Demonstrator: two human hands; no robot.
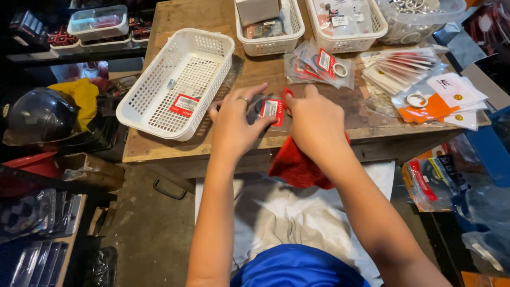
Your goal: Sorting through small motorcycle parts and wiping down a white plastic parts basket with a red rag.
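We see both hands meet over the near edge of the wooden worktop (159, 32). The left hand (234, 125), with a ring on one finger, has its fingers (254, 91) spread moderately and curled down onto a small clear packet (270, 109) with a red and white label, pressing it from the left. The right hand (314, 122) closes on the same packet from the right, its fingers bent narrow and mostly hidden under the knuckles, so we cannot tell exactly how they pinch it. The packet lies flat near the worktop's front edge, between the two hands; a dark round part shows through the plastic beside the label.

Just left of the hands sits a white plastic basket (159, 101), tilted on the worktop, with one labelled packet (184, 104) lying inside. Farther off lie more packets with metal rings (321, 66), and to the right a fanned stack of flat packets (404, 72). A red cloth (295, 165) hangs over the near edge below the right wrist.
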